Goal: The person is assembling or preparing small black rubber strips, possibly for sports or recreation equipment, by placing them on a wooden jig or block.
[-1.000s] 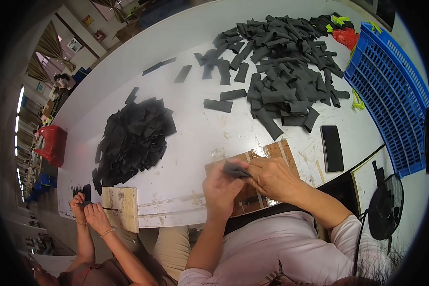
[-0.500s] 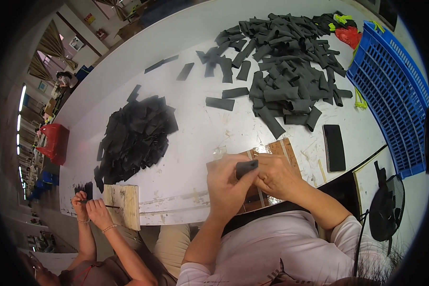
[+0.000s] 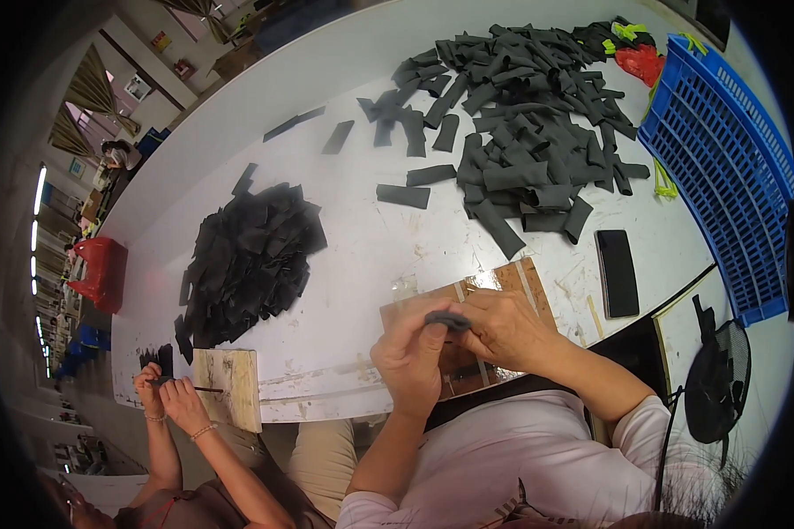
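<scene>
1. The left hand (image 3: pixel 412 353) and the right hand (image 3: pixel 503 328) meet over a brown wooden work board (image 3: pixel 520 280) that lies at the near edge of the long white table (image 3: pixel 362 256).
2. Both hands pinch one small dark grey strip of soft material (image 3: pixel 447 319) between their fingertips. The strip sits just above the board, between the two hands, and appears folded or bent.
3. The left hand's fingers are curled, thumb toward the strip. The right hand's fingers close over the strip's right end.
4. A loose heap of dark grey strips (image 3: pixel 525 132) covers the far right part of the table, well apart from the hands.
5. A denser pile of black pieces (image 3: pixel 251 260) lies to the left of the board, near the table's middle.
6. A flat black rectangular device (image 3: pixel 617 273) lies just right of the board.
7. A blue plastic slatted crate (image 3: pixel 723 176) stands at the table's right edge, beyond the device.
8. A red and yellow-green bundle (image 3: pixel 635 55) rests at the far end of the grey heap.
9. At lower left, another person's hands (image 3: pixel 169 397) hold a thin dark tool against a second, pale wooden block (image 3: pixel 232 397) at the table's edge.
</scene>
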